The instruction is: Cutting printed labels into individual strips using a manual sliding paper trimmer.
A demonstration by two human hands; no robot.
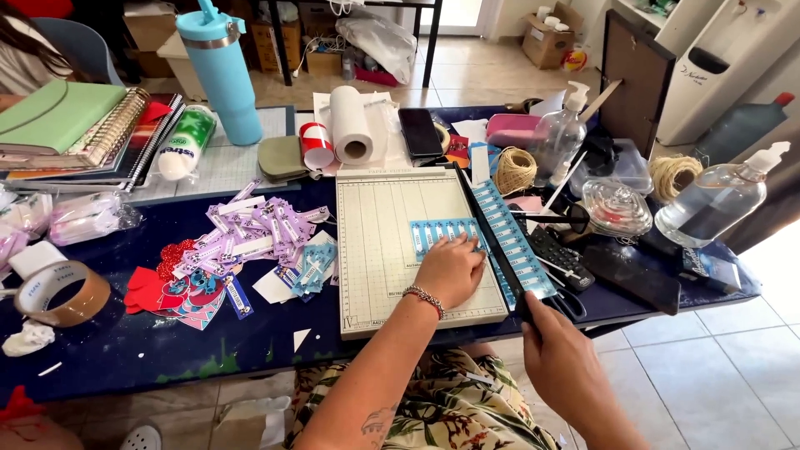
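Left hand flat, fingers spread, pressing blue label strip onto paper trimmer; right hand clenched around trimmer blade handle at board's right edge; strip pale blue, printed, lying across grid.

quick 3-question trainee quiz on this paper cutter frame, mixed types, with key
1. True or false: the left hand presses the blue label strip flat on the paper trimmer.
2. What does the right hand grip? A) roll of brown tape B) the trimmer's blade arm handle C) twine ball
3. Which tall thing stands at the back, left of the white paper roll?

Key: 1 true; 2 B; 3 the light blue tumbler.
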